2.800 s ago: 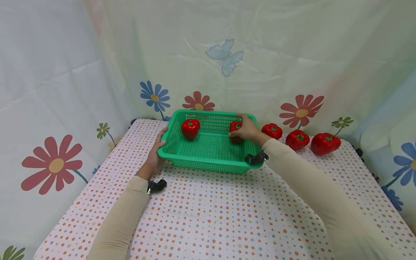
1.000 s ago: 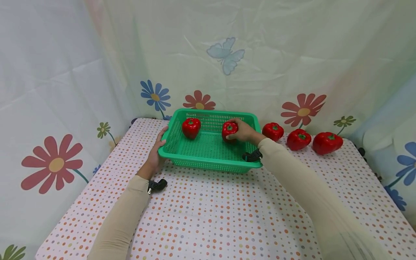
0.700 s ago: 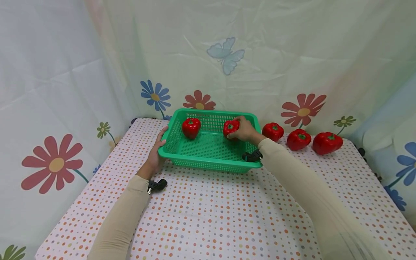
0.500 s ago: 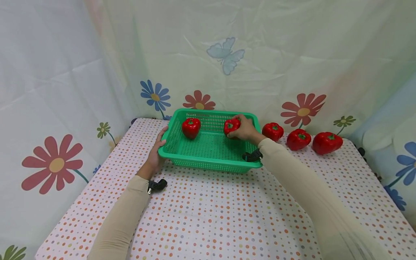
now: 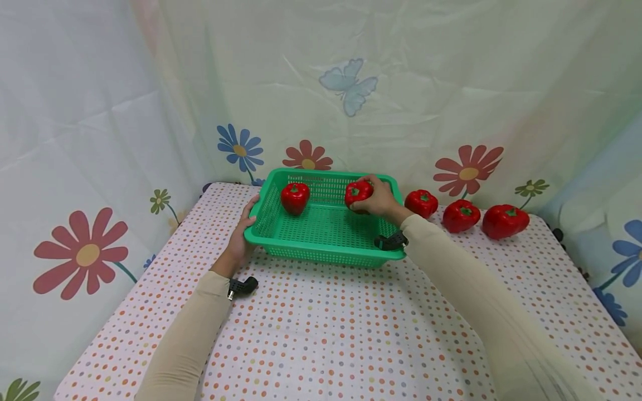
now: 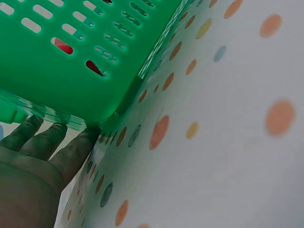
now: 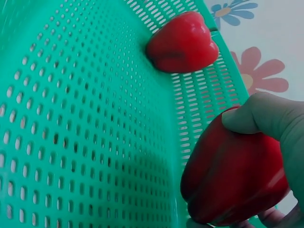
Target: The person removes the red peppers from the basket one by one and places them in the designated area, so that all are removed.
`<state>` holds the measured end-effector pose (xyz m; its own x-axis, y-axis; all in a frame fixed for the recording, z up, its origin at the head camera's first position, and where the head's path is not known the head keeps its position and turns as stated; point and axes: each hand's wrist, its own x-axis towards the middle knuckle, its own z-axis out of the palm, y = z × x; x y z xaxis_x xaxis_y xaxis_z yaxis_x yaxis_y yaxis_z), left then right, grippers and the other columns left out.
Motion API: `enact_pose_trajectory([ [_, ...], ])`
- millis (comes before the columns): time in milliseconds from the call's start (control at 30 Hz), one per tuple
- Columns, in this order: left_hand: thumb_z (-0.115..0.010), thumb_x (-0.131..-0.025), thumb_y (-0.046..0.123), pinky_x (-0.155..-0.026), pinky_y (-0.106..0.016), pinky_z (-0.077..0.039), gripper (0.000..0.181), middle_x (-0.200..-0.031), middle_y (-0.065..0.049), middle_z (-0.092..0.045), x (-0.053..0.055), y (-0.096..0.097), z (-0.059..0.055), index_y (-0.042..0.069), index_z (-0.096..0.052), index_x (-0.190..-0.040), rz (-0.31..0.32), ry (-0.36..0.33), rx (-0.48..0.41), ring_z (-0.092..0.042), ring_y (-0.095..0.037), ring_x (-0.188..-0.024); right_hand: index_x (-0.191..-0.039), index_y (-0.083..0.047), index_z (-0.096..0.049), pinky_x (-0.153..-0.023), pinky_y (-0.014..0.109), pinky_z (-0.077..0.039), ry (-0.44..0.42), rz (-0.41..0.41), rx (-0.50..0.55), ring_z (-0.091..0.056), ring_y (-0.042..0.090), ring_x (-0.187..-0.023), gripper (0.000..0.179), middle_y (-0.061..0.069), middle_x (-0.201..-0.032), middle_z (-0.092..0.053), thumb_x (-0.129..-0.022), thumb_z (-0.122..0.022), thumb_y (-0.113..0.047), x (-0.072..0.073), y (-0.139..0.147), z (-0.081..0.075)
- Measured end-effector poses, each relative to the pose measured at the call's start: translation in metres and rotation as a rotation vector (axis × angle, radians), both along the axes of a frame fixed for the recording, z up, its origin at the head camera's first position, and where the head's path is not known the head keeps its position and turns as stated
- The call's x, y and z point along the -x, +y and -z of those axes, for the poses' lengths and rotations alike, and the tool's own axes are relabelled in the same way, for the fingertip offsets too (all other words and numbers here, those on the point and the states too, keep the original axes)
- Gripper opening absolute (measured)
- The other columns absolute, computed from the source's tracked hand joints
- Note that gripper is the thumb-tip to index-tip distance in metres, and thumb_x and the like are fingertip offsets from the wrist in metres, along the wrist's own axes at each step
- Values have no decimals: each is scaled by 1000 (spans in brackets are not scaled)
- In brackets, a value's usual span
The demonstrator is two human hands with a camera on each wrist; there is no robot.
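Observation:
My right hand (image 5: 379, 199) holds a red bell pepper (image 5: 358, 192) over the right part of a green perforated basket (image 5: 321, 253). In the right wrist view the thumb lies across the upper side of this bell pepper (image 7: 232, 175), with fingertips showing beneath it. A second red bell pepper (image 5: 295, 199) sits in the basket's back left. At the basket's left end is my left hand (image 5: 239, 239). Seen from the left wrist, its fingers (image 6: 73, 152) are extended, their tips against the basket's outer wall (image 6: 57, 90); the thumb is hidden there.
Outside the basket, to its right, three red bell peppers stand in a row: one near the rim (image 5: 421, 203), a middle pepper (image 5: 460, 215) and an end pepper (image 5: 504, 221). A dotted cloth (image 5: 321, 334) covers the table. A printed curtain (image 5: 401, 111) hangs close behind.
The right hand first shifted left with its bell pepper inside the basket, then raised it slightly and drew it a little back right. The left hand, basket and other peppers have stayed in place.

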<state>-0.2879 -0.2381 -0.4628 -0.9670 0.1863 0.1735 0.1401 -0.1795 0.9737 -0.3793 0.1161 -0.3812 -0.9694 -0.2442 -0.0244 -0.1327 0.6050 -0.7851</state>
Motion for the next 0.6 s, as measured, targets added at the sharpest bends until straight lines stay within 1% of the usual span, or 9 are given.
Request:
enact_pose_trajectory([
  [167, -27, -100, 30, -114, -60, -18, 60, -165, -1, -7, 0, 0, 0, 35, -10, -157, 3, -6, -9, -16, -36, -148, -140, -11, -38, -96, 52, -50, 9, -11, 65, -40, 37, -131, 71, 23, -144, -38, -82, -78, -15, -1, 1, -3],
  [300, -26, -100, 29, -114, -60, -18, 60, -164, 0, -9, -1, 1, -1, 35, -10, -157, -5, -9, -8, -17, -35, -148, -142, -12, -35, -94, 48, -52, -13, -19, 138, -43, 36, -130, 72, 20, -144, -43, -83, -76, -14, -3, 2, -9],
  [467, -26, -100, 30, -115, -58, -17, 59, -164, 1, -10, -1, 0, -2, 35, -11, -157, -9, -11, -7, -18, -33, -148, -145, -15, -32, -89, 43, -54, -61, -4, 225, -42, 35, -130, 74, 19, -145, -40, -84, -75, -14, -7, 8, -19],
  [600, -25, -100, 30, -114, -59, -18, 59, -164, 1, -9, -1, 0, -1, 37, -11, -156, -3, -18, -4, -18, -34, -148, -146, -16, -31, -89, 45, -55, -82, 0, 290, -41, 35, -131, 75, 17, -147, -37, -85, -74, -13, -11, 16, -25],
])
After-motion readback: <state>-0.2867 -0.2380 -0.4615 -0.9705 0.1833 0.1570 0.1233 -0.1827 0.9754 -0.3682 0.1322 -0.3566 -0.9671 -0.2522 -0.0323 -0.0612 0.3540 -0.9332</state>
